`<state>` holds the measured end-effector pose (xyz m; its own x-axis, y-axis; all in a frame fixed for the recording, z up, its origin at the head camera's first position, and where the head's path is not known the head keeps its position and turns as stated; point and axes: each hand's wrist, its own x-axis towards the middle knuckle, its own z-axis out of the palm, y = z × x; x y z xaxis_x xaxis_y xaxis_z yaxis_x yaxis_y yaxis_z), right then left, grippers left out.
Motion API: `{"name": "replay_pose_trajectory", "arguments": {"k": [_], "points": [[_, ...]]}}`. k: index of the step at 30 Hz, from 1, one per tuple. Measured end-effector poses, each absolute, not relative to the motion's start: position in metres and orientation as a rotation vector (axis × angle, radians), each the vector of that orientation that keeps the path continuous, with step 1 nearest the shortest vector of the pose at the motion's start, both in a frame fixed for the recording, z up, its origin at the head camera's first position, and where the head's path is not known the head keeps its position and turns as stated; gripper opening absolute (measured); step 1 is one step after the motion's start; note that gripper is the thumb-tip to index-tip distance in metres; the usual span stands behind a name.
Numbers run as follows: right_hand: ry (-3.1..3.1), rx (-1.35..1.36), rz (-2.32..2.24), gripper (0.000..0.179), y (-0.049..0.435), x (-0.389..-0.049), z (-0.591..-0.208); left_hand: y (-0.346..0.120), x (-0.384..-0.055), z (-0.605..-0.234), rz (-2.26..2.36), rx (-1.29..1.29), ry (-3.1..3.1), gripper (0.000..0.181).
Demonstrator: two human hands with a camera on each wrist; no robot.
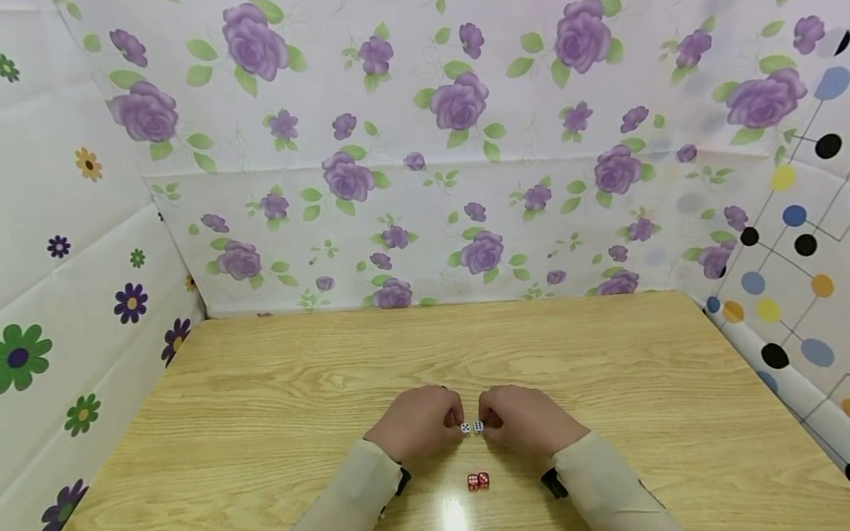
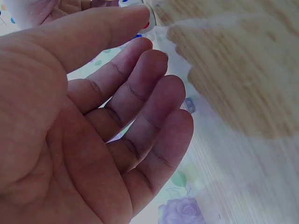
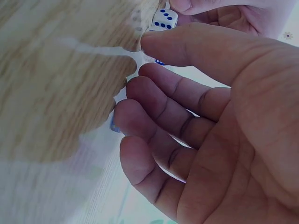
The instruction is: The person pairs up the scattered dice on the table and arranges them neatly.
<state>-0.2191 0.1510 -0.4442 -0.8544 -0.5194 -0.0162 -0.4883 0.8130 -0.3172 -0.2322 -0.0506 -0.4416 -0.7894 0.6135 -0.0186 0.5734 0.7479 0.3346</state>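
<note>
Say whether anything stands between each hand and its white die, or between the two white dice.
Nothing visible: the left hand pinches the left white die, the right hand the right white die, and only a gap separates them. The red dice lie lower in the head view, off that line.

Showing five dark pips on the left white die (image 1: 466, 428), seemingly six on the right white die (image 1: 479, 427); carrying pale pips, too small to count, on the two red dice (image 1: 473, 482). In the right wrist view, displaying three slanting blue pips on one face of the left white die.
</note>
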Motion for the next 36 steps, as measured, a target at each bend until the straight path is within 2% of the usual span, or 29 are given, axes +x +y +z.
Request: {"name": "replay_pose_trajectory", "arguments": {"k": [36], "points": [[2.995, -0.913, -0.421, 0.008, 0.1418, -0.2160, -0.4444, -0.0421, -0.2274, -0.4442, 0.463, 0.974, 2.896, 0.007]]}}
